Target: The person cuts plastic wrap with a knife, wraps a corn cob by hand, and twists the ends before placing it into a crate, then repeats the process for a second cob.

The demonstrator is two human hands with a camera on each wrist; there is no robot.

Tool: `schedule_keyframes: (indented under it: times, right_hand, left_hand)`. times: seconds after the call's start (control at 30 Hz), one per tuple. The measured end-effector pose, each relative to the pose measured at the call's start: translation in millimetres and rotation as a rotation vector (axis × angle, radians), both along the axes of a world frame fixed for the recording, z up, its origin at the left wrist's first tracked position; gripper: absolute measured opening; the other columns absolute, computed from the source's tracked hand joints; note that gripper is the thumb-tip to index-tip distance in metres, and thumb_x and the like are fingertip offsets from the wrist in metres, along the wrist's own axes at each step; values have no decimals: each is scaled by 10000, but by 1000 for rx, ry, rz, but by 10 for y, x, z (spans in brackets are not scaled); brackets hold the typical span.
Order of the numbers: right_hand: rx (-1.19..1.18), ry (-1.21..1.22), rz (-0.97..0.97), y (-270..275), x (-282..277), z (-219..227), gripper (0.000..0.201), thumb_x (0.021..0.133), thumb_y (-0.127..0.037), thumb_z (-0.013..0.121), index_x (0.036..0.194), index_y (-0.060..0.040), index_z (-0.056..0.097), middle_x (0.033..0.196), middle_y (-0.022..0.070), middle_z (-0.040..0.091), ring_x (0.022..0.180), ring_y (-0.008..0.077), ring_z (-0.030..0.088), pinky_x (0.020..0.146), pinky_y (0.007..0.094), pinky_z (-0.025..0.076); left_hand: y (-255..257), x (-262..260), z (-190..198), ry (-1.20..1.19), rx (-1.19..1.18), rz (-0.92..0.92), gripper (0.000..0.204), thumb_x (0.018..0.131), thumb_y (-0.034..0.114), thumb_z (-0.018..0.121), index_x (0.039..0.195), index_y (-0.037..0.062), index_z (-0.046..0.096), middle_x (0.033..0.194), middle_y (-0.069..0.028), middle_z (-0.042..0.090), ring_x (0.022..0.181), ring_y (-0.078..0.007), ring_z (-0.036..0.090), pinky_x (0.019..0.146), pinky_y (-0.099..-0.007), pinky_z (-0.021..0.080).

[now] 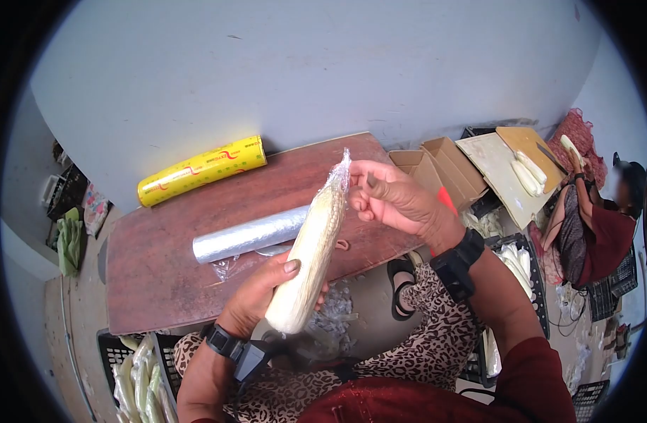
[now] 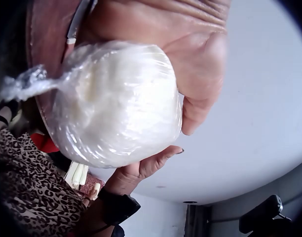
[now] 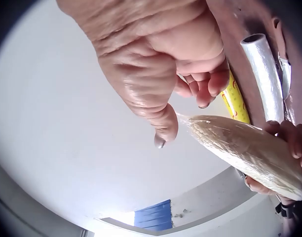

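Observation:
A pale, husked corn cob (image 1: 310, 257) in clear film is held at a slant over the table's near edge. My left hand (image 1: 263, 283) grips its thick lower part, thumb on top. Film is twisted into a tip at the upper end, and my right hand (image 1: 401, 201) is beside that tip, fingers bent, with nothing seen in them. The left wrist view has the cob's rounded, film-covered end (image 2: 121, 103) close up against the left palm. In the right wrist view the right hand (image 3: 166, 64) is above the pointed end of the cob (image 3: 249, 148).
On the red-brown table (image 1: 154, 282) lie a silver film roll (image 1: 249, 234) and a yellow printed roll (image 1: 203, 171). Crates of wrapped cobs (image 1: 136, 377) stand at the lower left and right. Cardboard boxes (image 1: 447, 169) are beyond the table; another person (image 1: 605, 240) sits at the right.

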State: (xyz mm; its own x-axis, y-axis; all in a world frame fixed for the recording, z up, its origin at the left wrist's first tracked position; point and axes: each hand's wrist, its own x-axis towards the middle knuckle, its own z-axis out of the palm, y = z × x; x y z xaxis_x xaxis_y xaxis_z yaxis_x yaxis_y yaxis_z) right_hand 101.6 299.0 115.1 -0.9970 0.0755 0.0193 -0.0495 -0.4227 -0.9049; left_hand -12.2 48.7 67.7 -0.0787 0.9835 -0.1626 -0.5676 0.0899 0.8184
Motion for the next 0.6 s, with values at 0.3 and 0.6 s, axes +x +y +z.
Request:
schedule_keyframes:
  times: [0.3, 0.6]
  right_hand:
    - [64, 65, 43, 1, -51, -133, 316, 966, -228, 619, 1181, 3, 618, 998, 56, 654, 857, 97, 579, 749, 253, 486]
    - [131, 105, -235, 1, -63, -95, 236, 1005, -248, 556, 1037, -34, 650, 901, 16, 633, 758, 65, 523, 679, 221, 435]
  left_hand:
    - [45, 9, -62, -122, 12, -115, 744, 864, 484, 614, 1339, -59, 430, 1018, -223, 616, 881, -298, 652, 773, -390, 566]
    - [243, 34, 16, 186, 46, -49, 609, 938, 354, 609, 1398, 3, 419, 1176, -95, 628, 969, -138, 614, 837, -289, 515]
